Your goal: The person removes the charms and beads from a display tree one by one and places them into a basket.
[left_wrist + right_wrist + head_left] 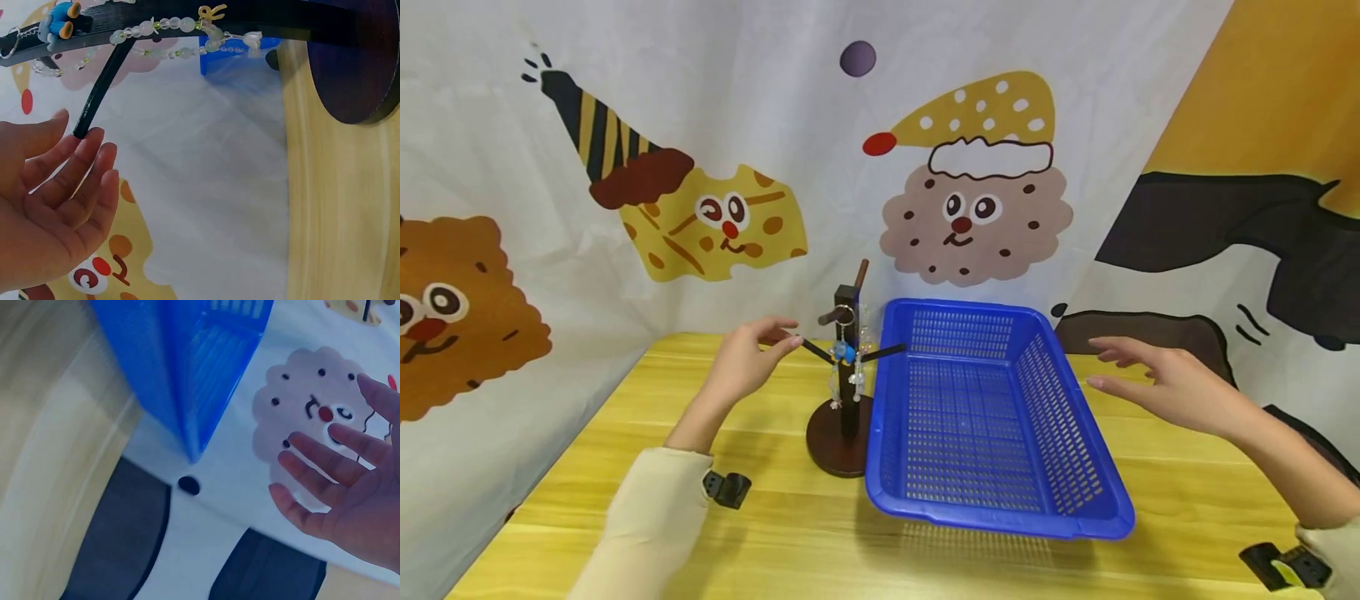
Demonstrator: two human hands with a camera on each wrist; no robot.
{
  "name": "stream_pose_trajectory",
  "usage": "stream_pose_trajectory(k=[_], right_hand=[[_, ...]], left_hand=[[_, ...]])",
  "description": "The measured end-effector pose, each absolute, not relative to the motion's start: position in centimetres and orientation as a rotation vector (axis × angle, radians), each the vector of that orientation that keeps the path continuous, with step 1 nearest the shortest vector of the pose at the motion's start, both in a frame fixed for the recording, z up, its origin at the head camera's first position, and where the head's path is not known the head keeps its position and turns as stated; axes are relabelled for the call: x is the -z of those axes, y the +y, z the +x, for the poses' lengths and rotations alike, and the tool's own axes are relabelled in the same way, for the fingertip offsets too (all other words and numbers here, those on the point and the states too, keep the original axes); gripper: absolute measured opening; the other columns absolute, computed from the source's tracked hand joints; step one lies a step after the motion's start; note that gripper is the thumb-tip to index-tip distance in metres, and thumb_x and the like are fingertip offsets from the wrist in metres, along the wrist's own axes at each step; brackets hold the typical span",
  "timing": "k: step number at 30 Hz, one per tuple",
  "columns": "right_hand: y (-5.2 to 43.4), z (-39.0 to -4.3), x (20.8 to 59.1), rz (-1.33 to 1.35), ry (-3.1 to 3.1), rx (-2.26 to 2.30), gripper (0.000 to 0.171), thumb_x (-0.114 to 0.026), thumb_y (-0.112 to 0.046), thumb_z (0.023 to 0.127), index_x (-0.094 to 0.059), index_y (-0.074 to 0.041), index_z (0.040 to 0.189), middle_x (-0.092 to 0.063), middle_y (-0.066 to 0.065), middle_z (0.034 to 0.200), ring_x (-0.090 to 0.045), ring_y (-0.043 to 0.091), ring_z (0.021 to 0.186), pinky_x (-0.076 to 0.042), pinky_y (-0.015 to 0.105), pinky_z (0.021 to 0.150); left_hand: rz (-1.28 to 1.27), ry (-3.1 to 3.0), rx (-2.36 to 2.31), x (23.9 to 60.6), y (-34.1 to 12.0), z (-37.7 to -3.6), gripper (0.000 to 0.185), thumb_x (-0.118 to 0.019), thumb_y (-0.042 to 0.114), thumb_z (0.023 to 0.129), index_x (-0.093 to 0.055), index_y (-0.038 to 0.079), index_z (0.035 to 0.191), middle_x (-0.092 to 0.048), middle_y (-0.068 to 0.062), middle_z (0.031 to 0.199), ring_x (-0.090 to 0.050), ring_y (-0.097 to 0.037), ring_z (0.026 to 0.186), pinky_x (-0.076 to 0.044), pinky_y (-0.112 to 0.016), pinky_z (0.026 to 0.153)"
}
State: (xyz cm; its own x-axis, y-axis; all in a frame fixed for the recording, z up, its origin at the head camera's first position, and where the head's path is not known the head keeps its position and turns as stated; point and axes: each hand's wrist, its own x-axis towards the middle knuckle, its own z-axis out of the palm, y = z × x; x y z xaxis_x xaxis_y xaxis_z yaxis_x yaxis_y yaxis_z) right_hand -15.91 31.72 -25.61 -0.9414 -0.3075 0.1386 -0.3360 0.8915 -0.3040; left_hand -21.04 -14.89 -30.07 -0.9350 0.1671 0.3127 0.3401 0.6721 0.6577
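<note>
A dark wooden stand (847, 408) with a round base and several pegs stands upright on the table. Looped on it are beaded strands (857, 379) in clear and white, with a blue and orange charm (843, 352). At the tip of the stand's left peg (100, 94) is my left hand (747, 358), its fingers loosely bent; whether they touch the peg I cannot tell. Beside the stand sits a blue plastic basket (1000, 525) with nothing in it. My right hand (1172, 387) hovers to the right of the basket's rim, fingers spread and holding nothing.
Under everything is a wood-grain table (760, 533). Behind it hangs a white cloth (760, 83) printed with cartoon biscuits and cheese. The basket's left rim is close against the stand and overlaps its base in the head view.
</note>
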Motion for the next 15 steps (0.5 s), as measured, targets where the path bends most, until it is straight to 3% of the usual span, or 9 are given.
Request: stream_pose_trajectory(k=[10,15], right_hand=[[25.8,-17.4,23.2,0.828,-2.913,-0.647,0.038,-0.061,-0.025,0.089,-0.056,-0.006,0.122,-0.064,0.001,0.097,-0.058,0.016,0.084,-0.047,0.031,0.067],[23.3,-18.1,23.0,0.942,-2.915,-0.688,0.034,-0.062,-0.022,0.088,-0.058,-0.007,0.119,-0.062,-0.003,0.092,-0.055,0.012,0.08,-0.046,0.029,0.067]], left_hand=[[-0.36,-2.625,1.217,30.5,-14.6,-21.6,0.02,-0.058,0.017,0.091,-0.065,0.003,0.103,-0.066,-0.011,0.093,-0.06,-0.026,0.086,-0.045,-0.042,0.075],[-0.359,-2.628,1.225,30.6,-14.6,-21.6,0.021,-0.057,0.018,0.091,-0.065,0.002,0.103,-0.065,-0.011,0.092,-0.06,-0.026,0.085,-0.045,-0.041,0.074]])
